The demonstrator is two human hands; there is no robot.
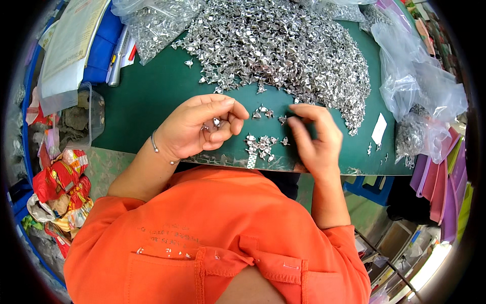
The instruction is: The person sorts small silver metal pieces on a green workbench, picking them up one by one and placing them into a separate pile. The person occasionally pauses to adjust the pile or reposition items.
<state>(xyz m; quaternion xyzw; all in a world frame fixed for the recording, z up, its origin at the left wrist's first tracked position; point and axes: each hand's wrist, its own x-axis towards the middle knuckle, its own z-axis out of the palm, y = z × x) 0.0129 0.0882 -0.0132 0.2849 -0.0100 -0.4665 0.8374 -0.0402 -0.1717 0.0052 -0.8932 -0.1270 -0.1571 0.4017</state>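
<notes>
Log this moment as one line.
left hand: holds small silvery parts | right hand: beside loose parts on green table | large parts pile: beyond both hands

Bright orange shirt (228,202), plain weave, slightly creased. Left sleeve (104,215) and right sleeve (347,248) short, forearms bare below them. Dark printed marking (169,235) in several small lines on left chest. Patch pocket (159,276) beneath, same orange, seams stitched; pale flecks (177,252) along its top edge, too small to identify. Front placket (223,258) doubled, folded over near the open neck. Left hand (205,124) ungloved; thin silver-coloured bracelet (154,140) at wrist, small rounded ends. Right hand (320,139) ungloved, partly blurred.
</notes>
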